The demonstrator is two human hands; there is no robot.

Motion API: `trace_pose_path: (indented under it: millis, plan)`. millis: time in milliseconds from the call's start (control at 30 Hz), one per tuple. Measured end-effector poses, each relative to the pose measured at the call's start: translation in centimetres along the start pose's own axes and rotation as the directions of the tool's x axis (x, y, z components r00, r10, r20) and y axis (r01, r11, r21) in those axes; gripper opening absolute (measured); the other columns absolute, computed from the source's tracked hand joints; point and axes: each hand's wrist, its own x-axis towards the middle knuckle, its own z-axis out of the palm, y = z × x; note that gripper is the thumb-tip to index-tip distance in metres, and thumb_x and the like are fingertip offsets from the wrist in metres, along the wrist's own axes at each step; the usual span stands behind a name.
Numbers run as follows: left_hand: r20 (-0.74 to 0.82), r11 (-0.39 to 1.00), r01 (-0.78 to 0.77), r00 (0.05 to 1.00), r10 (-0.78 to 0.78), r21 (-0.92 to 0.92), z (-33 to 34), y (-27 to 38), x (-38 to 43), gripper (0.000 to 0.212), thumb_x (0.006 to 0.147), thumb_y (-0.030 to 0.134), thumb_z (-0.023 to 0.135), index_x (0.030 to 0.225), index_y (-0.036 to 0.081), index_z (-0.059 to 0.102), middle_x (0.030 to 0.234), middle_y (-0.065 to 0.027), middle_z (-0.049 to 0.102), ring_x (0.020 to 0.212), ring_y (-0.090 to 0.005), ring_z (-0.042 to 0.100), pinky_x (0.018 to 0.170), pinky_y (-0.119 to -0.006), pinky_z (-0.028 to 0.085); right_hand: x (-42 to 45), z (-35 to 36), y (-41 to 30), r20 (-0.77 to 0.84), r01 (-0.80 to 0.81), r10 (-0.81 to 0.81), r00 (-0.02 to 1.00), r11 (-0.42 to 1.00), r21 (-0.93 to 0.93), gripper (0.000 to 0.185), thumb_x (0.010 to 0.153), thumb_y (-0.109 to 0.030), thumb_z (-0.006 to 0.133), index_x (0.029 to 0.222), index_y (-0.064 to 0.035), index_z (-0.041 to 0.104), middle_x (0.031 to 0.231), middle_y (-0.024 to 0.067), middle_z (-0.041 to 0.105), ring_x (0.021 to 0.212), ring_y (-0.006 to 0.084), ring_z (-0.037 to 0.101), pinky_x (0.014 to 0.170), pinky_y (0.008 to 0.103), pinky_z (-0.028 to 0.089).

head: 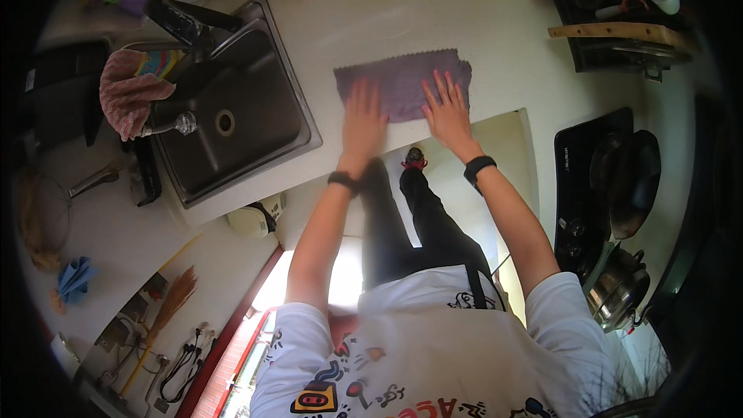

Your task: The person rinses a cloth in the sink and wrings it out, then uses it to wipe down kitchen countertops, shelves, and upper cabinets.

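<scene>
A folded purple-grey cloth (400,78) with a zigzag edge lies flat on the white countertop (371,17), close to its front edge. On the cloth's left part rests my left hand (364,122), somewhat blurred, its fingers pointing away from me. My right hand (448,110) lies palm down on the cloth's right part with the fingers spread. Neither hand is closed around anything. A dark band circles each wrist.
Left of the cloth is a steel sink (232,104) with a black faucet (174,20) and a pink cloth (130,90). At the right stand a black cooktop (572,186) with a dark pan (633,180), a steel pot (618,290) and a wooden board (615,31).
</scene>
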Motion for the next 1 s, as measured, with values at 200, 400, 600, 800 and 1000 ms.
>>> trace_pose_path:
  millis: [200, 400, 600, 800, 1000]
  plan:
    - [0.071, 0.984, 0.176, 0.982, -0.174, -0.016, 1.4, 2.3, -8.4, 0.067, 0.092, 0.025, 0.054, 0.145, -0.006, 0.029, 0.156, -0.0251, 0.013, 0.145, -0.0421, 0.010, 0.116, -0.053, 0.017, -5.3, -0.6, -2.7, 0.193, 0.042, -0.063, 0.979, 0.993, 0.107, 0.059, 0.094, -0.033, 0.052, 0.147, -0.0127, 0.037, 0.158, 0.0149, 0.018, 0.146, 0.0349, 0.014, 0.118, 0.0492, 0.015]
    - [-0.014, 0.919, 0.392, 0.920, -0.393, -0.027, 2.0, 3.4, -5.5, 0.071, 0.091, 0.027, 0.052, 0.144, -0.012, 0.025, 0.156, -0.0283, 0.011, 0.145, -0.0436, 0.006, 0.117, -0.052, 0.012, -1.6, -0.1, -6.1, 0.142, -0.122, 0.098, 0.985, 0.979, 0.165, 0.061, 0.094, -0.034, 0.052, 0.148, -0.0120, 0.035, 0.158, 0.0175, 0.015, 0.146, 0.0395, 0.009, 0.116, 0.0549, 0.012]
    - [-0.119, 0.856, 0.516, 0.852, -0.510, 0.026, 0.1, -0.9, -0.9, 0.066, 0.093, 0.025, 0.046, 0.145, -0.011, 0.025, 0.156, -0.0265, 0.013, 0.146, -0.0401, 0.008, 0.117, -0.051, 0.012, 4.6, 1.2, -9.8, 0.047, 0.165, -0.174, 0.984, 0.974, 0.157, 0.054, 0.087, -0.033, 0.059, 0.137, -0.0123, 0.052, 0.153, 0.0157, 0.031, 0.144, 0.0328, 0.022, 0.117, 0.0493, 0.017]
    - [-0.140, 0.930, 0.367, 0.922, -0.361, 0.015, -1.7, -7.2, 3.0, 0.059, 0.096, 0.022, 0.040, 0.143, -0.011, 0.027, 0.156, -0.0258, 0.014, 0.146, -0.0385, 0.011, 0.117, -0.050, 0.014, 11.9, 2.1, -11.0, -0.055, 0.321, -0.316, 0.947, 0.925, 0.206, 0.050, 0.087, -0.030, 0.058, 0.134, -0.0146, 0.055, 0.149, 0.0108, 0.039, 0.143, 0.0288, 0.027, 0.116, 0.0474, 0.022]
    - [-0.104, 0.972, 0.221, 0.972, -0.212, 0.080, -1.4, -9.4, 11.1, 0.059, 0.099, 0.028, 0.039, 0.143, -0.011, 0.030, 0.155, -0.0276, 0.017, 0.144, -0.0417, 0.015, 0.116, -0.051, 0.015, 17.7, 2.2, -7.0, -0.023, 0.240, -0.239, 0.971, 0.969, 0.065, 0.051, 0.089, -0.032, 0.056, 0.137, -0.0154, 0.052, 0.151, 0.0094, 0.038, 0.143, 0.0280, 0.026, 0.116, 0.0500, 0.019]
